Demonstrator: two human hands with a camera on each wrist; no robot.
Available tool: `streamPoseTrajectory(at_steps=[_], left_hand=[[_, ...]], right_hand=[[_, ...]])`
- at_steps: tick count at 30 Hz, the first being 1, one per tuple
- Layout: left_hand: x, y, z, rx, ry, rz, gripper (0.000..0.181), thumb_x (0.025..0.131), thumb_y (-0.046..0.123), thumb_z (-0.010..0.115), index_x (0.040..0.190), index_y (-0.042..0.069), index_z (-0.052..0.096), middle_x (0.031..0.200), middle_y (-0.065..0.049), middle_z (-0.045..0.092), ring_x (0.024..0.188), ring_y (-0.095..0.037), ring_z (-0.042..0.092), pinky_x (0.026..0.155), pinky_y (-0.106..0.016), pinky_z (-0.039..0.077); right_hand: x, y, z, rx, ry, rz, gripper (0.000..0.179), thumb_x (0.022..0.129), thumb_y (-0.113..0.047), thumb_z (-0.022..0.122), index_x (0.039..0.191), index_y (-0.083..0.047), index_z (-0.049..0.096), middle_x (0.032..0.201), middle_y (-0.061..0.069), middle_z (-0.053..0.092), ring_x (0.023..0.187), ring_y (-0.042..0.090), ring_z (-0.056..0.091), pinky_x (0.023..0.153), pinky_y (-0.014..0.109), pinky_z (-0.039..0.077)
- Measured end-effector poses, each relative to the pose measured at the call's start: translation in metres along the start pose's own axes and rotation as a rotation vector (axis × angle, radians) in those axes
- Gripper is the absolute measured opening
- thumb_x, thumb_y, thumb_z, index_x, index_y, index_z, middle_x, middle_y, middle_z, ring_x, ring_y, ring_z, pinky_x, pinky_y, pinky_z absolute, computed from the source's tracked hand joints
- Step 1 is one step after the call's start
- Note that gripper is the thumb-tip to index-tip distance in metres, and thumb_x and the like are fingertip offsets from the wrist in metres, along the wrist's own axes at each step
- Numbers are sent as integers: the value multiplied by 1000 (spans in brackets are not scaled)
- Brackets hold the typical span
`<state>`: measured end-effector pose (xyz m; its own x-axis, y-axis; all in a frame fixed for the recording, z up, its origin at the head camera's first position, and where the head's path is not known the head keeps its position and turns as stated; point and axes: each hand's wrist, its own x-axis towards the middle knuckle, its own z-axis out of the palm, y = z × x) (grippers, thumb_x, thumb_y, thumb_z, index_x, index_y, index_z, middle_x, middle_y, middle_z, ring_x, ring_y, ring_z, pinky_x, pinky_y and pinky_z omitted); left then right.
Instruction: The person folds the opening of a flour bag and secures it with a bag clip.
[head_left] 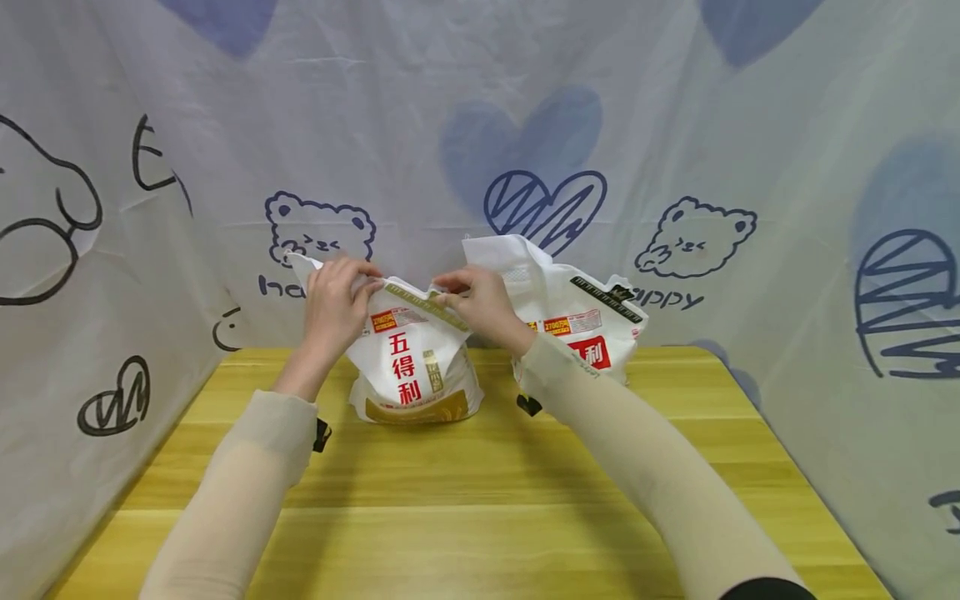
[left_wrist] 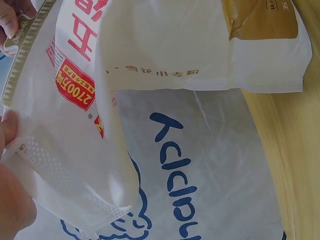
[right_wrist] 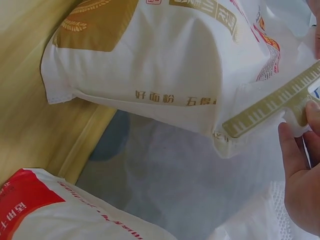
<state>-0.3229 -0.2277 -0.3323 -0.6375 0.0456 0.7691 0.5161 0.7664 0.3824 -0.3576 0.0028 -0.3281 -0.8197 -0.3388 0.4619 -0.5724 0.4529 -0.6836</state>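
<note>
A white flour bag (head_left: 420, 358) with red characters and a gold base band stands upright on the table, its top folded over at a slant. My left hand (head_left: 337, 304) pinches the bag's top edge on the left. Fingers of my right hand (head_left: 483, 304) pinch the same top edge on the right, by the gold ruler-marked strip (right_wrist: 270, 107). In the left wrist view, the bag's perforated top corner (left_wrist: 65, 170) spreads beside the left thumb. Behind my right forearm stands a second flour bag (head_left: 592, 317) with a black ruler-marked strip, partly hidden.
The yellow wood-grain table (head_left: 450, 517) reaches back to a pale curtain (head_left: 420, 125) printed with bears and hearts, which also hangs along both sides. Small black pieces show by the left cuff (head_left: 321, 435) and under the right forearm.
</note>
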Motion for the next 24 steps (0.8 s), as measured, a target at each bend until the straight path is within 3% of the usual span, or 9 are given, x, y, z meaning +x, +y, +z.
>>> streamPoseTrajectory(at_steps=[13, 19, 24], left_hand=[[3, 0, 3, 5, 37, 40, 10, 94, 6, 74, 103, 2, 72, 99, -15, 71, 92, -34, 58, 89, -48, 39], [4, 1, 4, 13, 35, 22, 10, 94, 5, 74, 103, 2, 71, 100, -15, 71, 93, -34, 57, 90, -48, 39], [3, 3, 3, 14, 18, -4, 11, 95, 4, 73, 106, 2, 71, 103, -15, 70, 98, -35, 58, 96, -51, 40]], right_hand=[[3, -4, -1, -56, -64, 7, 31, 93, -8, 78, 123, -1, 74, 109, 14, 70, 102, 26, 68, 89, 25, 57], [1, -3, -1, -53, -56, -7, 33, 95, -9, 76, 127, -3, 73, 110, 13, 69, 104, 25, 67, 91, 24, 57], [-4, -3, -1, -18, -77, 7, 38, 97, -11, 73, 135, -4, 68, 122, 13, 67, 108, 25, 66, 93, 24, 56]])
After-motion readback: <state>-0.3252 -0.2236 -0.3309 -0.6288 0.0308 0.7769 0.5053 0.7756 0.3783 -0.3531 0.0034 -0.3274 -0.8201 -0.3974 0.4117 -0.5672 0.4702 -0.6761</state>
